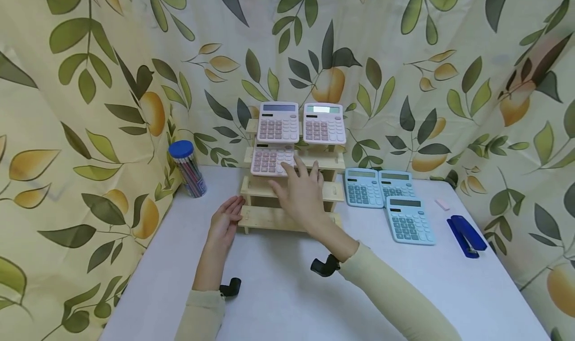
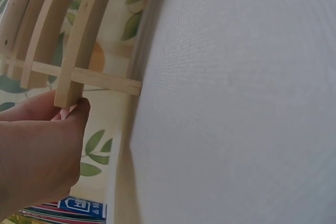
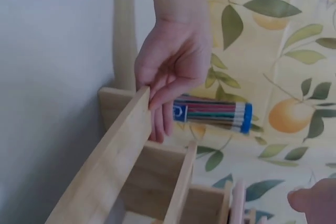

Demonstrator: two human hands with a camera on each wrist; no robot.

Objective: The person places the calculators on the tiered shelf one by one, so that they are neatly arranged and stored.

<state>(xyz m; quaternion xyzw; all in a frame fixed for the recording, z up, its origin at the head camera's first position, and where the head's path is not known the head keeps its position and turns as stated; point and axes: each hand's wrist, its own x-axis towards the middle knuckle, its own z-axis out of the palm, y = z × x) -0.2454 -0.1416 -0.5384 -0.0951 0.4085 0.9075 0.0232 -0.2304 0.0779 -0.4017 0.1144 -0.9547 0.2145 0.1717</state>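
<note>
A stepped wooden shelf (image 1: 287, 218) stands on the table. My left hand (image 1: 225, 218) pinches the left end of its lowest board, as the left wrist view shows with thumb and finger around the board end (image 2: 68, 95). My right hand (image 1: 303, 193) is over the middle steps with its fingers spread, the fingertips close to the right edge of a pink calculator (image 1: 268, 160); whether they touch it is unclear. Two more pink calculators, a left one (image 1: 278, 124) and a right one (image 1: 324, 125), lean side by side on the top step.
Several blue calculators (image 1: 411, 221) lie right of the shelf. Beyond them are a blue stapler (image 1: 467, 236) and a small pink eraser-like block (image 1: 442, 204). A blue-lidded tub of pencils (image 1: 190, 171) stands at the left. A leaf-patterned curtain (image 1: 377, 41) surrounds the table.
</note>
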